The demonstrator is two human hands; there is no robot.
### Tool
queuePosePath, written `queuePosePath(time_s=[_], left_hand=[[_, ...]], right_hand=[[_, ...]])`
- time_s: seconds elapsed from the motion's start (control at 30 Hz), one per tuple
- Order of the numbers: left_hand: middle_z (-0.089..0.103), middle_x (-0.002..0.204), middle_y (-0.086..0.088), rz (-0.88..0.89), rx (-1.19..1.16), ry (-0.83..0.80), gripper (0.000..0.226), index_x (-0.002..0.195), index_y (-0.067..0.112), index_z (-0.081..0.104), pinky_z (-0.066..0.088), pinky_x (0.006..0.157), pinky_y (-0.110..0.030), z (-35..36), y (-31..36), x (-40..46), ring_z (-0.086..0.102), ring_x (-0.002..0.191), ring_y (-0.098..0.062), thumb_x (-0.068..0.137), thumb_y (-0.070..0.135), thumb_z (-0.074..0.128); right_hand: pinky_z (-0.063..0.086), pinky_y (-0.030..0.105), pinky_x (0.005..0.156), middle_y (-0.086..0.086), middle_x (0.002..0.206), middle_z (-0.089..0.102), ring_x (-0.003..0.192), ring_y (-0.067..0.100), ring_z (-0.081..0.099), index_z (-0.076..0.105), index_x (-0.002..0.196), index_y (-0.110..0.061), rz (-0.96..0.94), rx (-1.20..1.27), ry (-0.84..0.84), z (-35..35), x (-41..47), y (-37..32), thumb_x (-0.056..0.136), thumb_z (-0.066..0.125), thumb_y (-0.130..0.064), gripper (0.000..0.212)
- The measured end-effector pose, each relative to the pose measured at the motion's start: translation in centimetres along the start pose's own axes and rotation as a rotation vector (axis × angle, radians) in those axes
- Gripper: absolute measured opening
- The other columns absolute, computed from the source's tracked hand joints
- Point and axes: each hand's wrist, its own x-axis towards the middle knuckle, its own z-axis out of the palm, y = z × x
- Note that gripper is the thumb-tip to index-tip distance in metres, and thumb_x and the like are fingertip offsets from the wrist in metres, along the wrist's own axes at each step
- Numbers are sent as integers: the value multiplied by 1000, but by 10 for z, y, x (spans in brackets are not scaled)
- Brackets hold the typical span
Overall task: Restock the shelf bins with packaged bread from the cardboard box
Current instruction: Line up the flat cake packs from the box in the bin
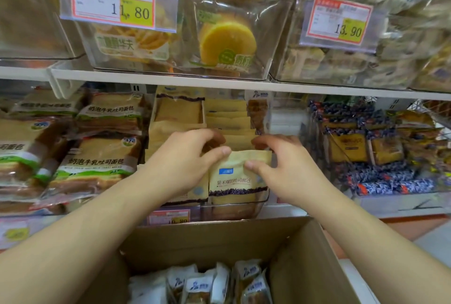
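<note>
Your left hand [188, 157] and right hand [280, 164] meet at the centre of the frame, each pinching the top edge of a tan bread packet [238, 179] between thumb and curled fingers. The packet stands upright at the front of a clear shelf bin [234, 208], just ahead of a row of similar packets [227, 118]. At the bottom of the frame, the open cardboard box [219, 242] holds white-wrapped bread packs [200, 284].
</note>
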Motion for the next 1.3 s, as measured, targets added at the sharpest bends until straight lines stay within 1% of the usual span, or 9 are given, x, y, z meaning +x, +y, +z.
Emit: queuePosePath(time_s=[0.1, 0.17, 0.27, 0.43, 0.57, 0.67, 0.83, 1.13, 1.3], left_hand=[[70, 107, 16, -8, 36, -43, 37, 123, 32, 70, 49, 71, -18, 2, 3, 1, 61, 94, -2, 98, 56, 57], [69, 109, 15, -2, 90, -36, 35, 125, 33, 68, 51, 76, -21, 4, 5, 2, 61, 97, -5, 97, 53, 62], [70, 115, 12, 0, 137, -2, 34, 126, 34, 68, 57, 84, -28, 7, 6, 1, 63, 101, -8, 95, 48, 69], [70, 102, 15, -23, 83, 28, 18, 112, 34, 73, 52, 66, -19, 8, 10, 0, 62, 87, -4, 95, 41, 71], [65, 89, 18, 5, 33, 102, 6, 100, 36, 71, 39, 54, -11, -2, 15, -4, 58, 79, 2, 95, 33, 72], [65, 98, 19, -10, 25, 56, 16, 106, 38, 68, 41, 56, -10, -1, 12, -7, 58, 83, 2, 93, 31, 75], [64, 114, 15, 15, 99, 45, 37, 123, 36, 63, 51, 88, -24, 4, 6, -11, 55, 103, -5, 89, 32, 78], [65, 124, 13, 25, 127, 3, 42, 134, 34, 57, 56, 83, -23, 4, 4, -11, 56, 101, -4, 95, 42, 70], [65, 123, 12, 7, 137, -57, 55, 134, 34, 55, 59, 88, -37, 4, 2, -10, 60, 106, -11, 86, 53, 77]], right_hand=[[55, 31, 80, -7, 109, 71, 101, 14, 63, 70, 115, -35, 58, 91, -13, 4, 6, -1, 89, 78, -48, 30], [51, 28, 70, -5, 100, 72, 88, 15, 65, 74, 109, -32, 95, 107, -10, 4, 9, -4, 86, 83, -42, 27], [52, 27, 68, -1, 100, 71, 87, 19, 66, 76, 108, -28, 119, 112, 26, 8, 9, -8, 86, 84, -38, 26], [51, 23, 59, -8, 85, 69, 82, 13, 66, 75, 84, -25, 134, 183, 86, 10, 7, -10, 86, 87, -32, 13], [44, 10, 46, -10, 83, 67, 77, 4, 63, 71, 81, -25, 114, 292, 133, -1, 5, -14, 86, 88, -27, 18], [44, 13, 55, -13, 87, 67, 80, 5, 63, 69, 88, -29, 87, 273, 40, -3, 3, -13, 83, 89, -26, 21], [52, 28, 86, -10, 118, 55, 103, 12, 58, 54, 122, -34, 90, 122, 6, -1, -4, -6, 75, 94, -33, 61], [51, 28, 61, -11, 86, 63, 77, 8, 62, 48, 94, -28, 162, 103, 50, -7, -20, 2, 75, 94, -45, 52], [45, 18, 61, -18, 95, 65, 89, 4, 61, 67, 86, -35, 128, 108, -21, -3, -22, 8, 77, 92, -45, 28]])
